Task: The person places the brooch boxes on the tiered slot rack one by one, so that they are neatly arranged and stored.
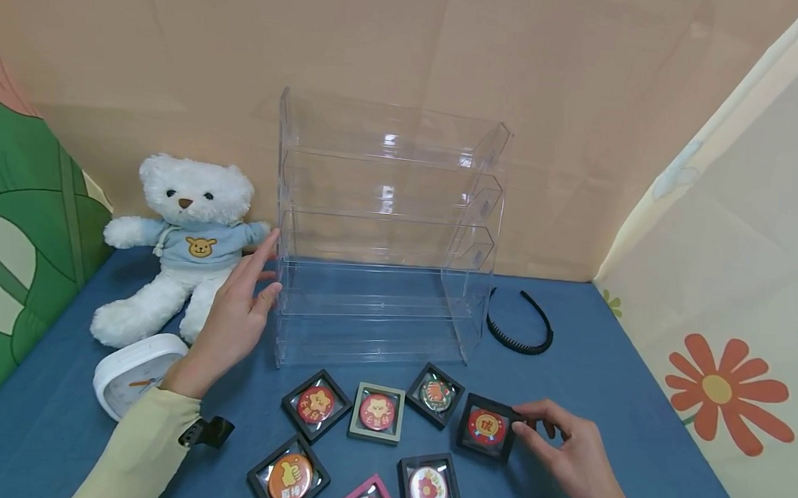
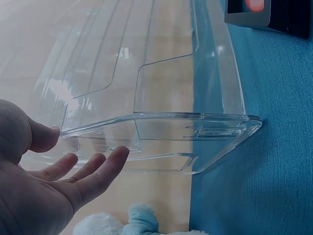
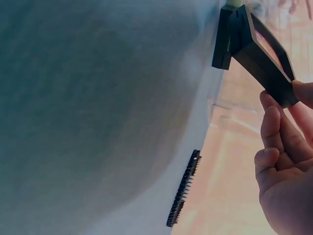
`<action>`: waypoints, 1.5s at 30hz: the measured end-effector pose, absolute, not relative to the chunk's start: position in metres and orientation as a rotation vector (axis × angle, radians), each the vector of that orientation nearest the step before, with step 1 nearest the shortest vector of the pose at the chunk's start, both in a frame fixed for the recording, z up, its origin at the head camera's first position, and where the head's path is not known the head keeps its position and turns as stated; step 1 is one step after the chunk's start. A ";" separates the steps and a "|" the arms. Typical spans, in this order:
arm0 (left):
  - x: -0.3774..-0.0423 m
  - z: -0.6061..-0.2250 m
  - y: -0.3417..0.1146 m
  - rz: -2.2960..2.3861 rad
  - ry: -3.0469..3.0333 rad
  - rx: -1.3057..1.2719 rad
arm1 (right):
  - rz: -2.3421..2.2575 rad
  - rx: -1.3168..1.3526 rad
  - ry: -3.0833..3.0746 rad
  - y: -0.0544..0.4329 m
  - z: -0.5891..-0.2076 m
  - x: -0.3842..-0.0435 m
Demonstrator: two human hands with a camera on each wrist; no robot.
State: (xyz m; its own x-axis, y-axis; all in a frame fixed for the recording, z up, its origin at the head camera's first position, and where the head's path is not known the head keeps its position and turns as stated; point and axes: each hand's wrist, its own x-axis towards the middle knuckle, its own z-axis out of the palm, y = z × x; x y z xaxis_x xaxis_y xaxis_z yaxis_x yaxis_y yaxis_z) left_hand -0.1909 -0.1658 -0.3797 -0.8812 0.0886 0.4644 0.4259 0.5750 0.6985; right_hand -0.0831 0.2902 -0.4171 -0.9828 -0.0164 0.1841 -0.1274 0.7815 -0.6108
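Note:
A clear tiered acrylic rack [image 1: 383,293] stands upright on the blue cloth. My left hand [image 1: 236,312] is at its left side panel, fingers extended, with the thumb at the panel's edge [image 2: 161,116] in the left wrist view. Between thumb and fingers, my right hand [image 1: 574,454] pinches the right edge of a black square display case [image 1: 487,428] with a red round badge inside. In the right wrist view that black case [image 3: 264,63] is tilted and off the cloth. Several similar badge cases lie in front of the rack, among them a green-framed one [image 1: 377,413].
A white teddy bear [image 1: 195,193] in a blue top sits left of the rack. In front of it is a white clock [image 1: 136,374]. A black toothed headband [image 1: 529,347] lies right of the rack. Behind hangs a tan backdrop [image 1: 567,137].

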 end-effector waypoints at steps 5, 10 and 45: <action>-0.191 -0.380 -0.166 -1.228 -2.429 -0.421 | 0.938 0.214 -2.764 0.284 -0.413 -0.088; -0.191 -0.379 -0.166 -1.234 -2.433 -0.411 | 0.925 0.347 -2.712 0.271 -0.403 -0.099; -0.189 -0.378 -0.165 -1.260 -2.425 -0.434 | 1.007 0.879 -2.406 0.182 -0.358 -0.177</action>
State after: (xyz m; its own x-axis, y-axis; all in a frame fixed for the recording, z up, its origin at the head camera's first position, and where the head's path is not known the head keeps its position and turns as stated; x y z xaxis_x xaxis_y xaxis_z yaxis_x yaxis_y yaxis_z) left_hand -0.1887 -0.1650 -0.3776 -0.8832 0.0985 0.4586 0.4320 0.5519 0.7133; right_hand -0.1773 0.1821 -0.3576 -0.7286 -0.3987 0.5569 -0.6765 0.5456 -0.4946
